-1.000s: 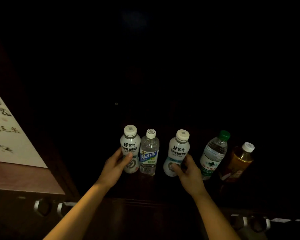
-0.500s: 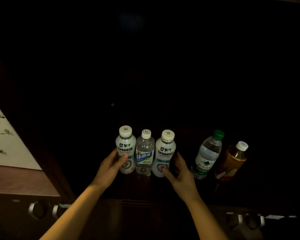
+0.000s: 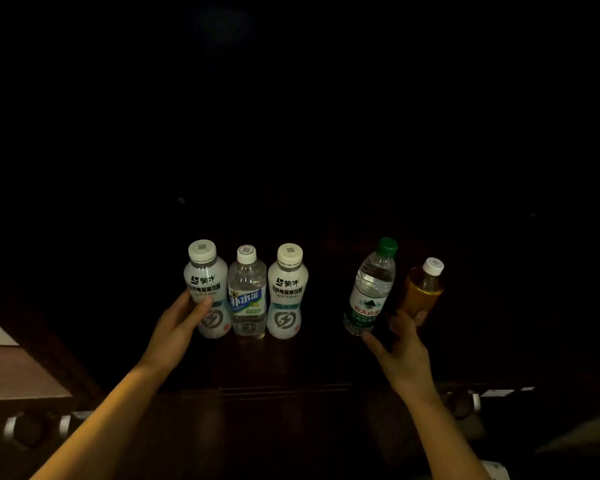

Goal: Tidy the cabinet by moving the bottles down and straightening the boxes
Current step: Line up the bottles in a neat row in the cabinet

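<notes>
Pretty dark from my seat, but five bottles stand in a row across the middle of the frame on the dark shelf (image 3: pixel 326 362), all upright with caps up. My left hand (image 3: pixel 179 327) wraps its fingers round the leftmost white bottle (image 3: pixel 207 289); the clear bottle (image 3: pixel 247 292) and second white bottle (image 3: pixel 287 292) sit tight beside it. My right hand (image 3: pixel 400 355) is spread wide, fingertips near the green-capped water bottle (image 3: pixel 369 292) and tea bottle (image 3: pixel 423 292), both leaning slightly right.
</notes>
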